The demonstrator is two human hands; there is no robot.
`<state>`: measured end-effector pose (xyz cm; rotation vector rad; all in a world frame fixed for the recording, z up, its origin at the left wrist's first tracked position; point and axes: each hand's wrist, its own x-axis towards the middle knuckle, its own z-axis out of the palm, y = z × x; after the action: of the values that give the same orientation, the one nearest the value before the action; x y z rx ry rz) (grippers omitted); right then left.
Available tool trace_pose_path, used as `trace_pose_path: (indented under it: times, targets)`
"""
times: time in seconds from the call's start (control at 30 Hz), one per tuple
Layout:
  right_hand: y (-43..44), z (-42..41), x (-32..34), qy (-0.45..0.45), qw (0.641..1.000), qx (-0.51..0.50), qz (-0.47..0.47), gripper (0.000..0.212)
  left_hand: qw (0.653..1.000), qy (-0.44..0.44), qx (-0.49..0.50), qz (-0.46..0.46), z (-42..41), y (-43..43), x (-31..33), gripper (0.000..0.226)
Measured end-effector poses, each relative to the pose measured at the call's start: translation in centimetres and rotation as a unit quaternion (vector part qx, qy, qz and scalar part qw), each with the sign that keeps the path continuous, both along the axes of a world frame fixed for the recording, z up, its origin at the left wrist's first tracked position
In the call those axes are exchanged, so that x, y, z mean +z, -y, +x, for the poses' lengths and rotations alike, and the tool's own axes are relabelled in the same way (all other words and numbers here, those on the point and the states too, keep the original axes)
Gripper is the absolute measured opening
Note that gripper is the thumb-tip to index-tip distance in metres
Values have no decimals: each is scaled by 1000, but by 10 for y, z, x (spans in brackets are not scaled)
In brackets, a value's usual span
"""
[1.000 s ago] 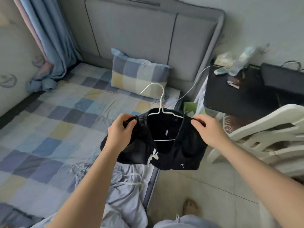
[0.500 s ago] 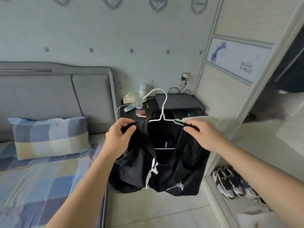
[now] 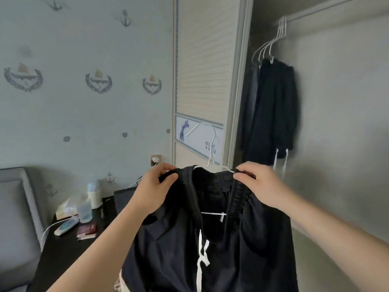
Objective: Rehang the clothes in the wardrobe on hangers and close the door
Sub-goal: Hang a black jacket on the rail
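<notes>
Black drawstring shorts (image 3: pixel 221 249) sit threaded on a white wire hanger (image 3: pixel 211 160), held up in front of you at chest level, just short of the wardrobe opening. The waistband is stretched over both hanger shoulders and the white drawcord dangles down the front.

Your left hand (image 3: pixel 155 186) pinches the waistband at the hanger's left end, thumb over the fabric. Your right hand (image 3: pixel 261 184) pinches it at the right end the same way. The hook stands free above both hands, touching nothing.

Beyond, up and to the right: a pale wardrobe rail (image 3: pixel 336 9) carrying several white hangers (image 3: pixel 271 43), with dark garments (image 3: pixel 273 110) already hung on them. The cream louvred sliding door (image 3: pixel 202 60) stands drawn aside, leaving the opening uncovered.

Progress, as I judge it: some clothes are up and this pair is hangered but not yet on the rail. Left to do: lift the hook over the rail, let go, hang anything remaining out of view, then slide the door shut.
</notes>
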<state>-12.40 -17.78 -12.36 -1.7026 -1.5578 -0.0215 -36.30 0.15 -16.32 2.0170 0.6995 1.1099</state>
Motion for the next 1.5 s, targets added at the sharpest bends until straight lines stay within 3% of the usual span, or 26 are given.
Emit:
trace_pose_path:
  times: [0.37, 0.57, 0.73, 0.9, 1.07, 1.2, 1.37, 1.5]
  targets:
    - [34, 103, 91, 59, 977, -206, 16, 24, 979, -10, -178, 96, 188, -53, 86, 16]
    - [56, 132, 146, 93, 930, -355, 14, 29, 952, -12, -288, 105, 280, -68, 130, 8]
    - [68, 143, 190, 100, 875, -474, 10, 30, 935, -31, -309, 170, 329, -70, 156, 37]
    - [58, 157, 232, 26, 831, -554, 43, 43, 911, -34, -365, 189, 355, -72, 174, 37]
    - [25, 183, 271, -205, 810, -524, 168, 29, 889, -23, -417, 186, 373, -74, 193, 41]
    - [-10, 207, 289, -332, 818, -411, 227, 14, 882, 8, -448, 149, 385, -77, 218, 38]
    - [-54, 246, 292, -365, 846, -302, 245, 7, 888, 35, -431, 157, 399, -79, 256, 47]
    - [-89, 282, 289, -375, 857, -218, 279, 9, 892, -4, -407, 197, 410, -75, 278, 68]
